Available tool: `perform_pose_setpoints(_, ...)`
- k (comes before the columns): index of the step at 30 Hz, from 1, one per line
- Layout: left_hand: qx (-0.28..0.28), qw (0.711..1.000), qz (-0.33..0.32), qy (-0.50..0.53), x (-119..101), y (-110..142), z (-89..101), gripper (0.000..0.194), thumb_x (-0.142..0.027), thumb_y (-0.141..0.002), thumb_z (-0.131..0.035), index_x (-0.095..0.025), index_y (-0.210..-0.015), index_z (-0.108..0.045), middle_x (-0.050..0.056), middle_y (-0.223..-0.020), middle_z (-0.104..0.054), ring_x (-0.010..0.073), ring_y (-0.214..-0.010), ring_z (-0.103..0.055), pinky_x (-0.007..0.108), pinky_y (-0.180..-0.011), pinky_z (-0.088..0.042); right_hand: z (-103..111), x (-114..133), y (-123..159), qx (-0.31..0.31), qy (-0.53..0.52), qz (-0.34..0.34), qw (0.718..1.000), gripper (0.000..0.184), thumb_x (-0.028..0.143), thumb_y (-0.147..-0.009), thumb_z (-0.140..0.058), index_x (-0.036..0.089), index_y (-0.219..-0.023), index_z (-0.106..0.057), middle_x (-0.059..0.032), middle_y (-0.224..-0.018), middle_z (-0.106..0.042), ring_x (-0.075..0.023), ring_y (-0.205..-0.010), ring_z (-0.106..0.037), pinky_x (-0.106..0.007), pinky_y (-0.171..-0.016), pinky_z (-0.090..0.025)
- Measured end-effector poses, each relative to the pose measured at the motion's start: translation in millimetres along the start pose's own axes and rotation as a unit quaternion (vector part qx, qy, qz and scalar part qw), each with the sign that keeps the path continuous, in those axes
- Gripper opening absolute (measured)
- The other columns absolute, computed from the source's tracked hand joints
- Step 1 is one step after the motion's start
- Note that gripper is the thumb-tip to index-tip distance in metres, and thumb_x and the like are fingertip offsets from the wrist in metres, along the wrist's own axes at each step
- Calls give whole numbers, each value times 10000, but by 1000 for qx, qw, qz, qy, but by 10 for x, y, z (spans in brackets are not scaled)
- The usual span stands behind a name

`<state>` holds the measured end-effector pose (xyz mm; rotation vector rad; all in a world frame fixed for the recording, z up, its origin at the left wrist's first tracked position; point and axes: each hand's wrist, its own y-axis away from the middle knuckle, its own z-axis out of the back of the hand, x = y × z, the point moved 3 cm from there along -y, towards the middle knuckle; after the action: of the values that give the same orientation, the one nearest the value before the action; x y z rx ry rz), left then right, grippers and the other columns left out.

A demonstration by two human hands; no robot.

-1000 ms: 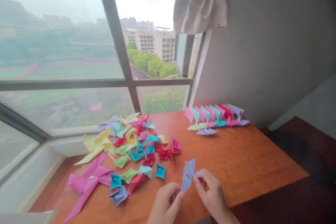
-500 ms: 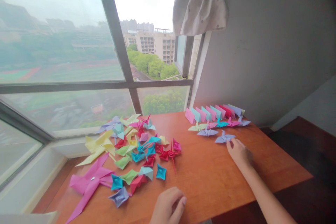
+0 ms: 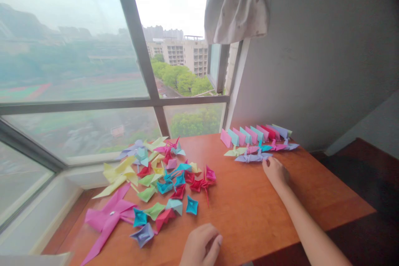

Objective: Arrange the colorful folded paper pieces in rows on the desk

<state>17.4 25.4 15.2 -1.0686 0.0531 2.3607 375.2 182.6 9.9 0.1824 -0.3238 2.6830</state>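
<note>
Lavender folded-paper crane (image 3: 260,157), sharp-winged, far right: tip pinched by right hand (image 3: 276,172). Left hand (image 3: 201,244), near centre: curled narrow over smooth reddish-brown wooden table (image 3: 241,212).

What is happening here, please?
A person's right hand is at one end of a lavender paper crane, beside another lavender crane. Behind stand other cranes and a row of folded papers. The left hand is loosely curled at the near side of the table, nothing visible in it. Paper boats and pinwheels lie toward the left.
</note>
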Motion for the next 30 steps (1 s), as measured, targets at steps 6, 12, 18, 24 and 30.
perform_pose_setpoints(6,-5,1000,-3,4,-8,-2,10,254,-240,-935,-426,-201,-699,-513,19,-650,-579,137,-591,-528,228,-555,-370,14,14,-21,5,-32,-7,999,287,385,-944,-463,213,-936,-692,-75,-985,-675,-157,-703,-572,-273,-546,-269)
perform_pose_setpoints(12,-2,1000,12,21,-30,1,23,248,-253,-933,-434,-202,-709,-528,26,-660,-591,145,-605,-539,234,-565,-375,56,-29,72,-6,-74,-6,997,290,397,-925,-485,202,-892,-697,-79,-946,-697,-157,-698,-592,-260,-541,-294)
perform_pose_setpoints(18,-29,995,50,77,-59,23,82,209,-276,-932,-472,-198,-779,-591,32,-697,-631,150,-627,-563,231,-586,-404,8,52,410,-4,-111,44,993,286,377,-914,-463,211,-861,-689,-72,-897,-721,-169,-702,-615,-258,-557,-337)
perform_pose_setpoints(24,-72,989,77,101,-78,-16,406,193,-280,-932,-483,-197,-865,-644,34,-755,-666,151,-667,-595,227,-630,-448,-78,448,982,28,-214,159,963,328,430,-933,-429,225,-791,-643,-46,-775,-700,-173,-645,-618,-260,-589,-406)
perform_pose_setpoints(30,-128,984,126,10,153,-242,1046,233,-353,-926,-494,-204,-954,-671,42,-819,-716,171,-662,-623,260,-629,-480,-84,807,1380,45,-238,229,943,337,418,-956,-423,227,-777,-634,-32,-735,-675,-163,-630,-612,-254,-615,-432)
